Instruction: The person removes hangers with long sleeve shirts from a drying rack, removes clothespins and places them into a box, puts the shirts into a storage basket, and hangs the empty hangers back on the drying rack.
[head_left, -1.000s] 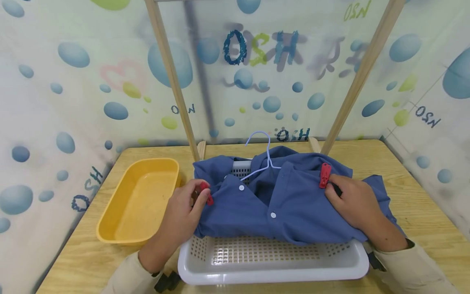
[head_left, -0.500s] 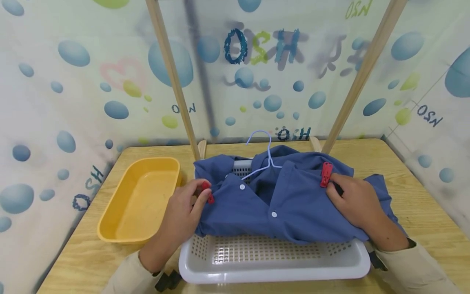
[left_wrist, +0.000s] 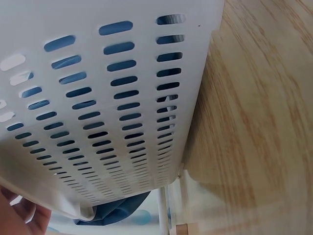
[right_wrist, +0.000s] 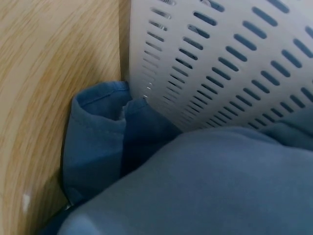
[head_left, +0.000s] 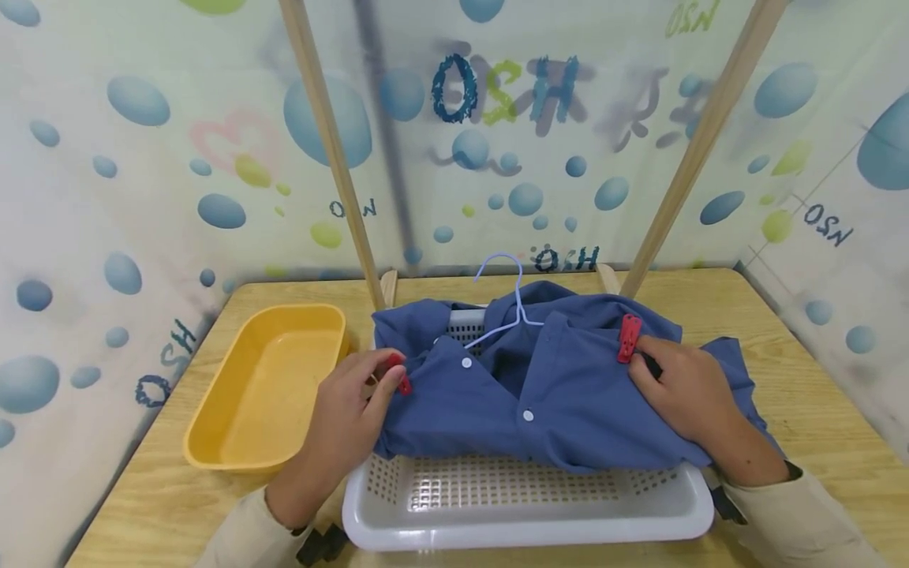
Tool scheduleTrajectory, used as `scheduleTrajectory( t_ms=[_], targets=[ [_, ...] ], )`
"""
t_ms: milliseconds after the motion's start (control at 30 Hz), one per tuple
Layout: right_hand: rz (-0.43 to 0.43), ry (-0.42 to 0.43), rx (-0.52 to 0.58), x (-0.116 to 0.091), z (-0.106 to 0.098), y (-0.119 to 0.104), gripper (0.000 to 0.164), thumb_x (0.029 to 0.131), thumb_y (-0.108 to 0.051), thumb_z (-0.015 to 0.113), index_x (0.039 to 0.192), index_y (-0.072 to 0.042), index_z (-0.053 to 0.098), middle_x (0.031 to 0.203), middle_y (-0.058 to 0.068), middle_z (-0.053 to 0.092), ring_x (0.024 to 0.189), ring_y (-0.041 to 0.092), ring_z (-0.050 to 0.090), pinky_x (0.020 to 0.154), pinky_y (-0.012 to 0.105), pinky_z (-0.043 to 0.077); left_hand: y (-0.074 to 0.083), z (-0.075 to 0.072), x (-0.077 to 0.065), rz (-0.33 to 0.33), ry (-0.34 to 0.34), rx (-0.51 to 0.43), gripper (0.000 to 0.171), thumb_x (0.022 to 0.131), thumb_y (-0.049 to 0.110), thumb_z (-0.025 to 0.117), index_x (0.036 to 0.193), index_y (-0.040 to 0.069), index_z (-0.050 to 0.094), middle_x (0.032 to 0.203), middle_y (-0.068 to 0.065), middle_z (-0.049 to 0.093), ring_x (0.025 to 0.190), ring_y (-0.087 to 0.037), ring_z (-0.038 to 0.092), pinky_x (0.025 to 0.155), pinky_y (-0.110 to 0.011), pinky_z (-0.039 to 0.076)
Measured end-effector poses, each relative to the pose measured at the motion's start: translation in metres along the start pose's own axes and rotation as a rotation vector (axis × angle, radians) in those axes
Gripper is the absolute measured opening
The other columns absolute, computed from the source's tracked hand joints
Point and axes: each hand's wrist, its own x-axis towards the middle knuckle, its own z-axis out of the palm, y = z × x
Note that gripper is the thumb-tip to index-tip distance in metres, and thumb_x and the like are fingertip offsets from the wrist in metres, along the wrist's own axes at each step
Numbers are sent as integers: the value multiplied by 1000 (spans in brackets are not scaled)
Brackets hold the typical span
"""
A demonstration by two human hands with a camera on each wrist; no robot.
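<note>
"Where is the shirt now, and how are your hands?"

"The blue cloth shirt with white buttons [head_left: 589,394] lies across the white perforated plastic basket [head_left: 525,532], which stands on the pale wooden table [head_left: 817,379]. My left hand [head_left: 348,406] pinches a small red clip [head_left: 404,384] at the shirt's shoulder, between thumb and fingers. My right hand [head_left: 685,386] rests on the cloth with bent fingers, just beside the other red clip [head_left: 629,339]; whether it pinches this clip or only the cloth, I cannot tell."

"Is it a difficult thing to handle?"

"I think it is light and very soft, so it folds wherever nothing supports it. It is not fragile, but one cuff [right_wrist: 95,147] hangs down beside the basket and could catch there. Only the lilac wire hanger [head_left: 518,296] inside the neck should give some stiffness."

"Then where would you take hold?"

"At both shoulders, I believe, with cloth and hanger together, because cloth alone may slide off the smooth wire. The hook at the collar is also a good place for one hand."
</note>
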Motion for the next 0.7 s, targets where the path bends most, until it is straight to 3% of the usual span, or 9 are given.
scheduleTrajectory(
  t_ms=[200, 700],
  targets=[
    [6, -6, -2, -1, 1, 0, 22, 89, -9, 57, 70, -16, 49, 57, -6, 34, 50, 7, 34, 50, 24, 26, 0, -1, -1, 10, 13, 16, 17, 93, 17, 71, 109, 12, 71, 90, 3, 68, 81, -5, 59, 68, -24, 58],
    [13, -8, 12, 0, 0, 0, 22, 89, -9, 57, 70, -16, 49, 57, -7, 34, 50, 6, 34, 51, 24, 26, 6, -4, 2, -131, -96, -12, 18, 100, 24, 61, 114, 12, 63, 88, 4, 68, 78, -6, 61, 67, -20, 55]
  ],
)
